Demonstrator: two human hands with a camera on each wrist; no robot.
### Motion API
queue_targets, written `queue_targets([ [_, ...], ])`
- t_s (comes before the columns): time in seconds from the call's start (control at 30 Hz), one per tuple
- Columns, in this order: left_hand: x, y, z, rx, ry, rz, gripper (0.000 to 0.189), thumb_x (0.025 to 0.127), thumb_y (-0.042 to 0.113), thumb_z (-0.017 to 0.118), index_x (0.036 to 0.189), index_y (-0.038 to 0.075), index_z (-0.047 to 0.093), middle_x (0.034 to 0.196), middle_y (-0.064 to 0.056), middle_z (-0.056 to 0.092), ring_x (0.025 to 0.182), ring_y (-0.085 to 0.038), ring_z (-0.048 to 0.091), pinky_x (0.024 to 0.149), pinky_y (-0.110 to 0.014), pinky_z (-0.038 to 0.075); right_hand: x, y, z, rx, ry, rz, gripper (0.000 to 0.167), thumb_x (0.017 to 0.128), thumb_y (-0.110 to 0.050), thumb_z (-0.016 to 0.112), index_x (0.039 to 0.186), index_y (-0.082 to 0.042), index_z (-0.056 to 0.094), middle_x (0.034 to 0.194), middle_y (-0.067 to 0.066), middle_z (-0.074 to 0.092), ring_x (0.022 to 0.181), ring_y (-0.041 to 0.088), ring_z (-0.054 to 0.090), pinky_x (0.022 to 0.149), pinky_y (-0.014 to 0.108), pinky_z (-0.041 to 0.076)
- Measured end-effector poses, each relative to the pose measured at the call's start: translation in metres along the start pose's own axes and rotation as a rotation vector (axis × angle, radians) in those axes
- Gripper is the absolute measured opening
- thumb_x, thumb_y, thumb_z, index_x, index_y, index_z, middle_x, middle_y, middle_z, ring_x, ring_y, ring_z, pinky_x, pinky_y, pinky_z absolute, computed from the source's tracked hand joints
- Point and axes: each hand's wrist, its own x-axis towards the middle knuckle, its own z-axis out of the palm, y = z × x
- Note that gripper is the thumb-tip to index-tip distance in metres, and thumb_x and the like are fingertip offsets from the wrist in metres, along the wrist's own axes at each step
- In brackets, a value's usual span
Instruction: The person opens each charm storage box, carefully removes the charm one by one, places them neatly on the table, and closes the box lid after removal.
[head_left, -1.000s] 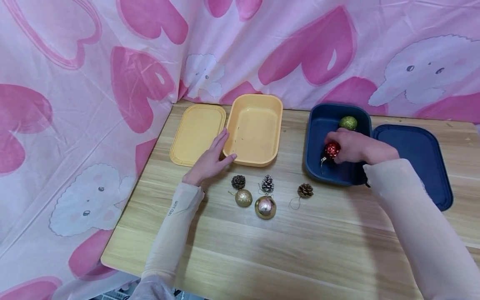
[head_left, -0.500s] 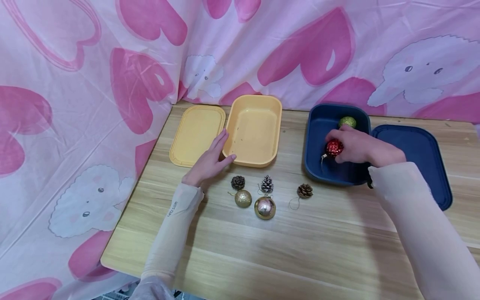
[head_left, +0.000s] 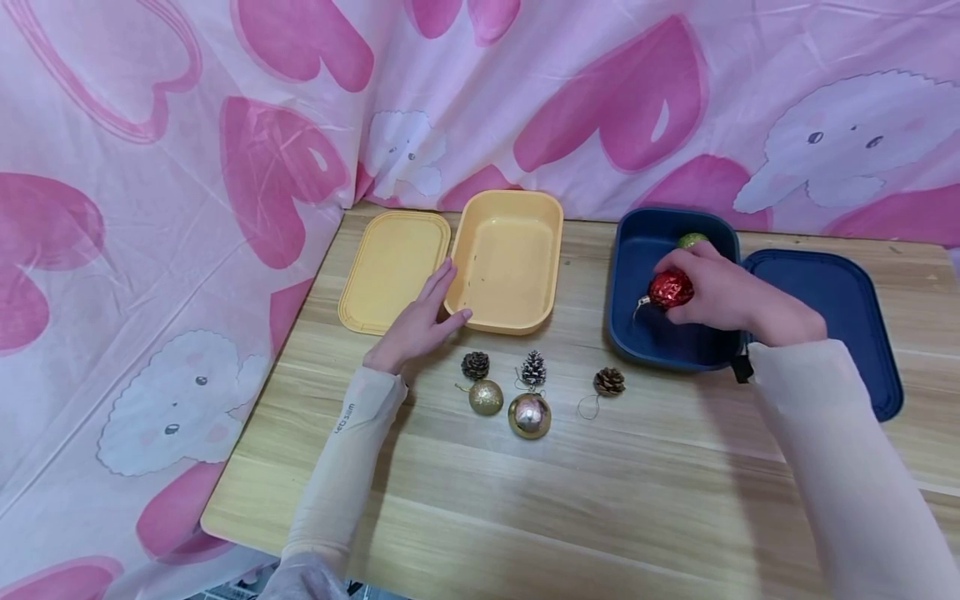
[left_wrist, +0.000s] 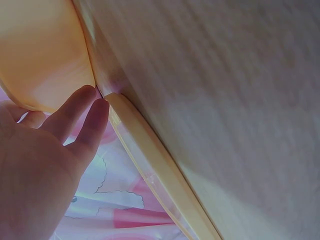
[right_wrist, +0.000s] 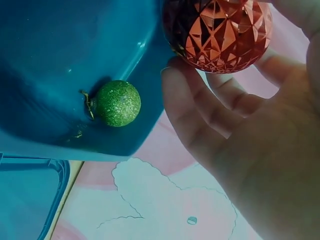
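My right hand (head_left: pixel 723 292) grips a red faceted Christmas bauble (head_left: pixel 670 288) over the dark blue box (head_left: pixel 626 333); its cap and string point left. In the right wrist view, fingers curl round the red bauble (right_wrist: pixel 225 40). A green glittery bauble (right_wrist: pixel 118 103) lies inside the blue box, partly hidden by the right hand in the head view. My left hand (head_left: pixel 416 327), fingers straight, touches the near left corner of the yellow box (head_left: pixel 510 275). Beside that hand, in the left wrist view, are the box wall (left_wrist: pixel 45 55) and the edge of the yellow lid (left_wrist: pixel 155 155).
Pine cones, including a dark one (head_left: pixel 476 365), a frosted one (head_left: pixel 534 367) and a brown one (head_left: pixel 610 382), lie before the boxes. Near them sit a gold glitter bauble (head_left: pixel 486 397) and a shiny gold bauble (head_left: pixel 529 415). A blue lid (head_left: pixel 832 317) lies at right.
My right hand has lifted the red bauble slightly, moving right and covering more of the green bauble. The left hand stays at the yellow box.
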Motion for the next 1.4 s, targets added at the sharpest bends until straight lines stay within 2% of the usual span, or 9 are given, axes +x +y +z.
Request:
queue_targets([
  [0.6, 0.001, -0.002, 0.001, 0.003, 0.009, 0.005, 0.082, 0.095, 0.055, 0.047, 0.157, 0.018, 0.008, 0.162, 0.015, -0.005, 0.144, -0.031, 0.030, 0.116, -0.043, 0.032, -0.014, -0.007, 0.005, 0.040, 0.136, -0.051, 0.059, 0.082, -0.017, 0.075, 0.132, -0.003, 0.046, 0.130, 0.022, 0.041, 0.112, 0.037, 0.043, 0.085, 0.055, 0.051],
  [0.8, 0.001, -0.001, 0.001, 0.009, 0.014, 0.006, 0.082, 0.095, 0.056, 0.047, 0.157, 0.016, 0.010, 0.163, 0.015, -0.005, 0.140, -0.035, 0.037, 0.115, -0.044, 0.034, -0.019, -0.010, 0.006, 0.072, 0.175, -0.070, 0.060, 0.082, -0.019, 0.076, 0.132, -0.002, 0.046, 0.128, 0.021, 0.043, 0.110, 0.035, 0.045, 0.085, 0.054, 0.052],
  [1.1, 0.001, 0.000, 0.000, 0.003, 0.019, 0.014, 0.082, 0.095, 0.053, 0.048, 0.157, 0.016, 0.010, 0.163, 0.013, -0.003, 0.140, -0.035, 0.036, 0.115, -0.044, 0.033, -0.024, -0.017, 0.014, 0.133, 0.246, -0.100, 0.062, 0.082, -0.023, 0.077, 0.131, -0.002, 0.047, 0.123, 0.017, 0.050, 0.105, 0.031, 0.051, 0.080, 0.044, 0.053],
  [1.4, 0.000, 0.000, 0.001, 0.005, 0.012, 0.005, 0.082, 0.095, 0.056, 0.046, 0.157, 0.018, 0.009, 0.162, 0.016, -0.005, 0.142, -0.033, 0.034, 0.115, -0.044, 0.033, -0.027, -0.021, 0.025, 0.155, 0.297, -0.114, 0.060, 0.081, -0.025, 0.077, 0.130, -0.003, 0.049, 0.120, 0.013, 0.053, 0.101, 0.026, 0.055, 0.073, 0.020, 0.050],
])
